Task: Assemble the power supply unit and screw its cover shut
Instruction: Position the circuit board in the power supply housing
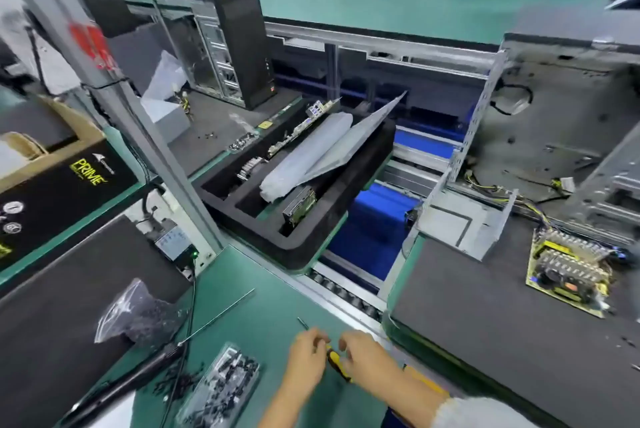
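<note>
Low at the front edge of the green counter (pixel 263 303), two bare hands meet over a screwdriver (pixel 334 360) with a yellow and black handle; the left hand (pixel 306 360) curls its fingers round the shaft end, its grip closed on the tool; the right hand (pixel 363 356) pinches the handle, grip likewise closed on it; the thin metal tip (pixel 303 323) points up and to the left. Well apart, to the right on a dark mat (pixel 485 323), lies the power supply circuit board (pixel 568 272), yellow-edged, with wires running off it; beside it stands an open grey metal housing (pixel 464 220). Left of the hands sit a clear box of black screws (pixel 221 389) and a plastic bag of dark parts (pixel 138 317); beyond, a black foam tray (pixel 301 247) holds wrapped components.
</note>
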A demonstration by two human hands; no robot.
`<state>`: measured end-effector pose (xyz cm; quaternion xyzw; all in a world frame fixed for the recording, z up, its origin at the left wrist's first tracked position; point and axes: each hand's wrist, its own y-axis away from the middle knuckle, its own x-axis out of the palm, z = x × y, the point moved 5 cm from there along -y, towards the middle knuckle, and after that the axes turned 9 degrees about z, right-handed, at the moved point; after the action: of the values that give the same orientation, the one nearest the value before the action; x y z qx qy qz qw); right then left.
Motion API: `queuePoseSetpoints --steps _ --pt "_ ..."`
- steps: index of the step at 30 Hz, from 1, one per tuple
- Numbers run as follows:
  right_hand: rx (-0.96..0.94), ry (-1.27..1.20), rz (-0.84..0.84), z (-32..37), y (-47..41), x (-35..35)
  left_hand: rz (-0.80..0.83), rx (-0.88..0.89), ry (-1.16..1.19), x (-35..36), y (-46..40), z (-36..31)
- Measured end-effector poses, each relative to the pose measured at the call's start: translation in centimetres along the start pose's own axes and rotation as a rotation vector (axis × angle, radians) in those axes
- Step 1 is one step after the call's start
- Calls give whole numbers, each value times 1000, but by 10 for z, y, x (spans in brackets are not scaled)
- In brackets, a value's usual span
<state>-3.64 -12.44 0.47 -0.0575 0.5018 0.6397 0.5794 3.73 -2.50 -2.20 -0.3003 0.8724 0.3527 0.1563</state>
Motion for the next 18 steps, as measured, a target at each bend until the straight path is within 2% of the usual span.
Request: queuePoseSetpoints --steps 9,12,15,18 --pt "125 155 94 11 -29 24 90 -68 40 -2 -7 23" --pt "118 59 129 11 -30 21 116 -69 97 -3 -10 20" --pt "126 -55 86 9 -28 0 127 -14 213 -6 -15 3" --pt "111 15 8 7 -20 -30 126 49 247 -10 -20 -29"
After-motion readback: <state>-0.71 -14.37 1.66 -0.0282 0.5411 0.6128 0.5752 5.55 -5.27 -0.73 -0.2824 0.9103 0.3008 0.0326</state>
